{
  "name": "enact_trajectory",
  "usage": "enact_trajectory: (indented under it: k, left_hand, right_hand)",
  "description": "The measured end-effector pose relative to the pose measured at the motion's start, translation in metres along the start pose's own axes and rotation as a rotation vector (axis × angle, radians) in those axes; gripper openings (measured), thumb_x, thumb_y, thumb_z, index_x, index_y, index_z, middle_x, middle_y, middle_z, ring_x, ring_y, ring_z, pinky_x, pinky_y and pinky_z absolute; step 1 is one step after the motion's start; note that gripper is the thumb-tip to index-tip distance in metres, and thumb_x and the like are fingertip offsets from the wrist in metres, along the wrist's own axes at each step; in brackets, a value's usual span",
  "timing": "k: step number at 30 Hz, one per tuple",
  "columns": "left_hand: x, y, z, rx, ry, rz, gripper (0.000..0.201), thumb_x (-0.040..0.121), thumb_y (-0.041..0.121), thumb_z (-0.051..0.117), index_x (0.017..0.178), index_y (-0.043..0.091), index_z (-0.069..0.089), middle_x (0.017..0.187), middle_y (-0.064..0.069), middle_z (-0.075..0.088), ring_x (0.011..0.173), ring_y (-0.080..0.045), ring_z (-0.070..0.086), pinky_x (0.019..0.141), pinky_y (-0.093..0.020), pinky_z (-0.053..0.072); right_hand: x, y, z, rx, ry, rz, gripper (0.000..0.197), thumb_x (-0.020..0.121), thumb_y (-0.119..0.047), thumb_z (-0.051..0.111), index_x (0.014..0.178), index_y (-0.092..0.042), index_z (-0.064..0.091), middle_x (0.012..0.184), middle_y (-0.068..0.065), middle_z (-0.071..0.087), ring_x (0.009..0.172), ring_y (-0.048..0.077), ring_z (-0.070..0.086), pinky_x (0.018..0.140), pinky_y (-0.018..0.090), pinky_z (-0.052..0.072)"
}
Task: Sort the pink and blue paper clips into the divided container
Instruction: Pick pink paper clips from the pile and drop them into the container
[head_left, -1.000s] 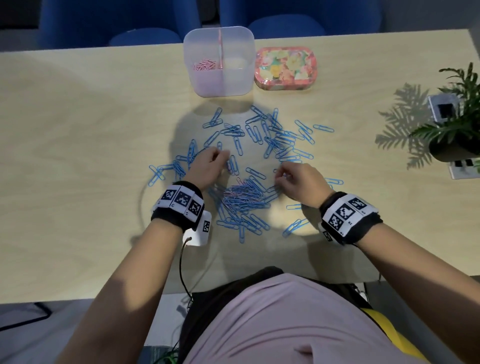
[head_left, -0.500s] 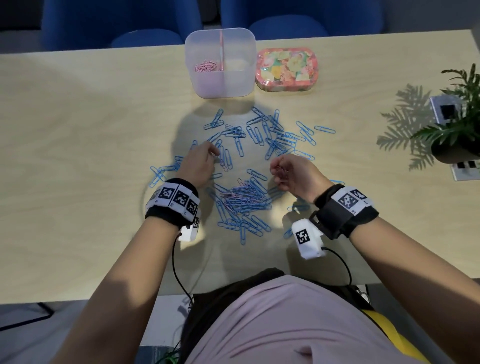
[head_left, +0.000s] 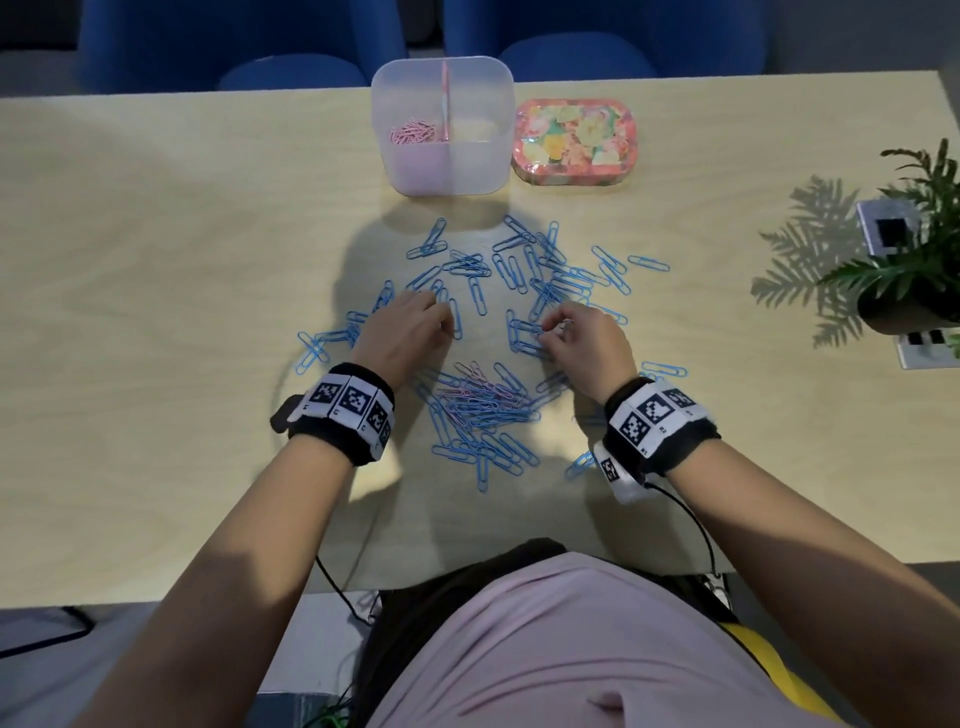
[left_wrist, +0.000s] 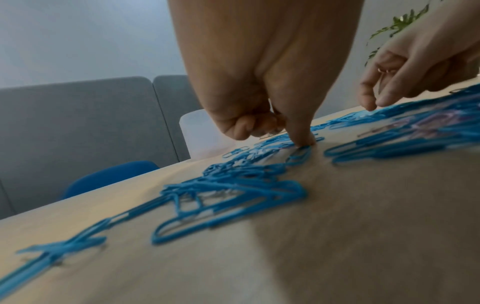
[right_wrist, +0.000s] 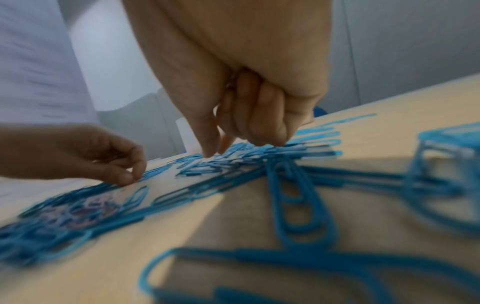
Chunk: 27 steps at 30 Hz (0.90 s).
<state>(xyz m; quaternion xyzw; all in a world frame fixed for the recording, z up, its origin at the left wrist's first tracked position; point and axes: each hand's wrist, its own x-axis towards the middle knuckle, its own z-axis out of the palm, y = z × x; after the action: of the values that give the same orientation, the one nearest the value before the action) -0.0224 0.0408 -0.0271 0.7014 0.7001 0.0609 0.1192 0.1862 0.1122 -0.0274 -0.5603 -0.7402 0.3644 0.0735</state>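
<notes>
Left hand fingers curled, fingertip pressing a blue clip, long axis running toward the wrist, right hand curled, hold unclear

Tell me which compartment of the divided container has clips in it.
The left compartment of the divided container: it holds pink paper clips; the right one shows none.

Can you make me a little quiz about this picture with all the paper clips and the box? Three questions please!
1. True or false: the pink clips lie in the left half of the box.
2. Which colour makes up most clips on the table? A pink, B blue, C green.
3. Fill in: right of the box sits a flowery ____.

Key: 1 true. 2 B. 3 tin.
</notes>
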Motion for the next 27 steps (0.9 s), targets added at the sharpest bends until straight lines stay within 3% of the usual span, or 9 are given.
enact_trajectory:
  k: [5,9,12,15,18,20,22,24,27]
  left_hand:
    - [-0.001,-0.003,-0.002,-0.064,0.018,-0.038,0.015,0.091,0.022,0.054,0.096,0.012,0.064,0.097,-0.011,0.06,0.099,-0.03,0.056,0.066,-0.04,0.046]
    - [0.0,-0.003,-0.002,-0.046,-0.01,-0.035,0.017,0.092,0.022,0.052,0.098,0.011,0.064,0.101,-0.01,0.059,0.102,-0.028,0.054,0.066,-0.038,0.043]
    - [0.0,-0.004,0.0,-0.099,0.002,-0.064,0.019,0.095,0.021,0.047,0.099,0.007,0.059,0.103,-0.01,0.056,0.098,-0.025,0.052,0.068,-0.032,0.037]
    - [-0.002,-0.005,-0.002,-0.467,0.108,-0.218,0.02,0.096,0.021,0.043,0.09,0.005,0.055,0.089,-0.01,0.053,0.082,-0.02,0.047,0.073,-0.03,0.034]
    - [-0.003,-0.003,-0.012,-0.861,0.135,-0.386,0.031,0.098,0.02,0.039,0.072,0.011,0.054,0.066,0.001,0.049,0.058,-0.007,0.045,0.058,-0.024,0.034]
    - [-0.006,-0.001,-0.014,-1.027,0.02,-0.419,0.032,0.099,0.017,0.039,0.07,0.016,0.055,0.063,0.002,0.052,0.043,0.002,0.04,0.045,-0.014,0.032]
    - [-0.008,-0.001,-0.011,-1.16,-0.082,-0.452,0.026,0.098,0.014,0.039,0.081,0.017,0.058,0.065,0.004,0.059,0.043,0.002,0.045,0.042,-0.011,0.034]
    - [-0.008,0.001,-0.008,-1.266,-0.133,-0.531,0.026,0.098,0.009,0.036,0.085,0.016,0.057,0.063,0.003,0.058,0.045,-0.001,0.049,0.043,-0.013,0.036]
    - [-0.006,0.004,-0.008,-1.354,-0.206,-0.622,0.027,0.095,0.017,0.039,0.069,0.017,0.049,0.055,0.005,0.052,0.046,-0.007,0.048,0.045,-0.019,0.036]
  right_hand:
    - [-0.015,-0.011,0.006,-0.139,-0.054,-0.087,0.012,0.083,-0.021,0.056,0.091,-0.022,0.064,0.073,-0.003,0.055,0.082,0.025,0.057,0.066,0.026,0.031]
    - [-0.014,-0.015,0.008,-0.146,-0.021,-0.013,0.019,0.084,-0.028,0.061,0.1,-0.019,0.061,0.101,0.005,0.067,0.098,0.029,0.06,0.072,0.029,0.036]
    - [-0.011,-0.014,0.003,-0.168,-0.07,-0.007,0.014,0.086,-0.028,0.059,0.093,-0.016,0.059,0.099,0.009,0.068,0.095,0.03,0.061,0.071,0.03,0.037]
    - [-0.003,-0.002,-0.009,0.073,-0.075,0.069,0.017,0.078,-0.033,0.057,0.066,-0.021,0.056,0.074,0.01,0.066,0.069,0.028,0.059,0.065,0.036,0.045]
    - [0.005,0.027,-0.026,0.232,-0.019,0.155,0.024,0.073,-0.028,0.062,0.053,-0.019,0.053,0.05,0.002,0.053,0.048,0.019,0.047,0.057,0.033,0.04]
    - [0.006,0.038,-0.038,0.141,-0.096,0.195,0.025,0.073,-0.015,0.068,0.052,-0.018,0.055,0.054,0.006,0.057,0.052,0.022,0.051,0.06,0.038,0.045]
    - [0.004,0.037,-0.045,-0.033,-0.146,0.198,0.02,0.071,-0.012,0.067,0.055,-0.021,0.057,0.069,0.008,0.064,0.067,0.026,0.059,0.073,0.038,0.05]
    - [0.001,0.026,-0.045,-0.108,-0.086,0.152,0.013,0.073,-0.014,0.064,0.066,-0.025,0.06,0.074,0.003,0.061,0.074,0.024,0.057,0.075,0.031,0.046]
    - [0.002,0.009,-0.033,-0.166,-0.072,0.031,0.008,0.078,-0.022,0.063,0.085,-0.024,0.064,0.076,-0.001,0.057,0.079,0.023,0.056,0.069,0.028,0.039]
